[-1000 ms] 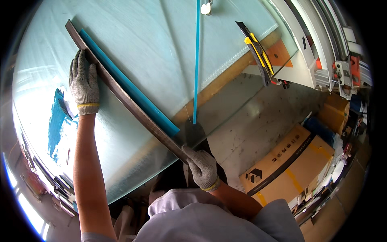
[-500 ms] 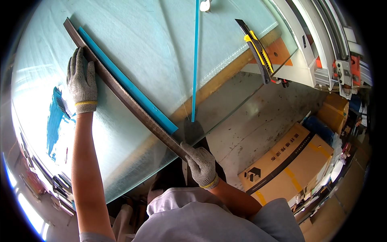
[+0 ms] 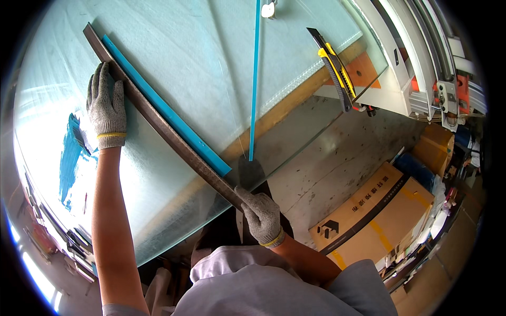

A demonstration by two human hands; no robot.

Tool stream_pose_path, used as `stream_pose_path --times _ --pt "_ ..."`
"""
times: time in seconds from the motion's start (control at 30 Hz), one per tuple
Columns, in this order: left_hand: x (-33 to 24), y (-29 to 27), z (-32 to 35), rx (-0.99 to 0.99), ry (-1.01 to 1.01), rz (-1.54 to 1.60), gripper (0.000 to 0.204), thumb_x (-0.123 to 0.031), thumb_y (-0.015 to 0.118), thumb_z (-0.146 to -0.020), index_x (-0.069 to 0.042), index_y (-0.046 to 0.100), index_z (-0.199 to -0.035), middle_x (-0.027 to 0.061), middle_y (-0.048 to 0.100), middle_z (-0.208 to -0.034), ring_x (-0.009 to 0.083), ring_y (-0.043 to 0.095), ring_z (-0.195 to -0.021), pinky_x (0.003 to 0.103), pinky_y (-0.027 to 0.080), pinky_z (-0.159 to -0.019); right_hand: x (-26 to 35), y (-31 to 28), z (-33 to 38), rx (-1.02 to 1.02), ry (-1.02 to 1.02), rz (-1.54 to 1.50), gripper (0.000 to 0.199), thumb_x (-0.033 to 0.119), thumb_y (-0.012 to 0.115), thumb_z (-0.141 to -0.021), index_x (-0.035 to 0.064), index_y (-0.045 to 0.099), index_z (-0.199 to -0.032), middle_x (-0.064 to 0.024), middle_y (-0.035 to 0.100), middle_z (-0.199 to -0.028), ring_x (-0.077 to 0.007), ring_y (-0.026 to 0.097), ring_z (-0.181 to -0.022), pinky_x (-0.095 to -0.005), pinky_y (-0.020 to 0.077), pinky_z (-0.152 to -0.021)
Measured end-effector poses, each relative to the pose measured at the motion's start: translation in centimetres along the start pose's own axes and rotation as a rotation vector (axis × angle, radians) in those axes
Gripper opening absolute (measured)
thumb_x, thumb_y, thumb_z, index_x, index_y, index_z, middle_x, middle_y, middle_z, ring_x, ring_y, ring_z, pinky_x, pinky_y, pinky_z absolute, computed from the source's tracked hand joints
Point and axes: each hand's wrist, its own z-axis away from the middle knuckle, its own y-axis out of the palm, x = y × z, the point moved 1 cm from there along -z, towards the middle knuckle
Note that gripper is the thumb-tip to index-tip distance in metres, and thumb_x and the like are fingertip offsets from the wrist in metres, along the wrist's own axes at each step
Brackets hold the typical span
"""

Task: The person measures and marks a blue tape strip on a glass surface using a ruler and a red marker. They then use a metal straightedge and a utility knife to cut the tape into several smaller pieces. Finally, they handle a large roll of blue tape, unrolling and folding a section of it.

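Note:
A long dark brown metal bar (image 3: 159, 127) lies slantwise across a glass sheet (image 3: 158, 216), reaching over its near edge. Alongside its right side runs a flat blue strip (image 3: 171, 118). My left hand (image 3: 107, 105), in a grey knit glove, rests with fingers stretched along the upper part of the bar, its fingertips touching it. Around the bar's near end, my gloved right hand (image 3: 261, 215) is closed, thumb pointing up along it; its lower fingers are partly hidden. A narrow blue strip (image 3: 255, 89) lies farther right on the glass.
A yellow and black utility knife (image 3: 338, 71) lies near the right edge, blade extended. White machine rails (image 3: 416, 47) stand beyond it. A flat cardboard box (image 3: 369, 210) is at lower right. Left of my left hand lies a brush (image 3: 80, 136) beside blue smears (image 3: 68, 163).
The view has shifted very slightly. Both hands and the bar keep their places on the glass.

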Motion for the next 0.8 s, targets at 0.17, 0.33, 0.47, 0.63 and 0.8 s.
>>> stream_pose_path --times 0.17,0.33,0.47,0.63,0.8 --pt "-0.1 0.0 0.0 -0.001 -0.005 -0.004 0.05 -0.036 0.049 -0.103 -0.012 0.049 -0.148 0.0155 0.05 -0.149 0.0348 0.046 -0.138 0.046 0.038 -0.116 -0.1 0.1 0.0 -0.015 -0.01 0.0 0.045 0.001 0.067 -0.087 0.0048 0.065 -0.132 -0.0119 0.066 -0.082 -0.0299 0.059 -0.067 -0.0389 0.0495 -0.066" --pt "-0.2 -0.1 0.1 0.016 -0.023 0.006 0.05 -0.036 0.049 -0.103 -0.012 0.049 -0.148 0.0153 0.05 -0.149 0.035 0.045 -0.139 0.046 0.037 -0.117 0.0 -0.1 0.1 0.031 0.021 0.016 0.039 -0.004 0.065 -0.087 -0.0013 0.066 -0.126 -0.0165 0.071 -0.096 -0.0301 0.061 -0.069 -0.0374 0.0513 -0.065" --pt "-0.4 -0.3 0.0 0.023 -0.023 -0.006 0.05 -0.035 0.049 -0.103 -0.011 0.048 -0.148 0.0154 0.049 -0.15 0.035 0.044 -0.14 0.046 0.036 -0.117 0.0 -0.1 -0.1 0.043 0.008 0.045 0.04 -0.004 0.064 -0.087 -0.0005 0.065 -0.127 -0.0157 0.072 -0.098 -0.0307 0.061 -0.07 -0.0383 0.0512 -0.066" --pt "-0.4 -0.4 0.2 -0.005 0.02 0.01 0.051 -0.032 0.051 -0.102 -0.009 0.048 -0.148 0.0163 0.049 -0.151 0.0361 0.042 -0.142 0.047 0.033 -0.118 -0.7 0.1 0.1 0.029 -0.081 0.064 0.038 -0.001 0.061 -0.09 -0.0011 0.063 -0.128 -0.0158 0.072 -0.103 -0.0329 0.064 -0.075 -0.0403 0.0516 -0.068" --pt "-1.4 -1.2 -0.1 0.06 -0.04 0.013 0.057 -0.034 0.053 -0.099 -0.009 0.044 -0.15 0.0159 0.045 -0.153 0.0365 0.038 -0.144 0.047 0.03 -0.119 -0.8 0.1 -0.3 0.059 -0.11 0.026 0.037 0.002 0.056 -0.092 -0.0025 0.062 -0.129 -0.0175 0.071 -0.108 -0.0348 0.064 -0.078 -0.0426 0.052 -0.072"
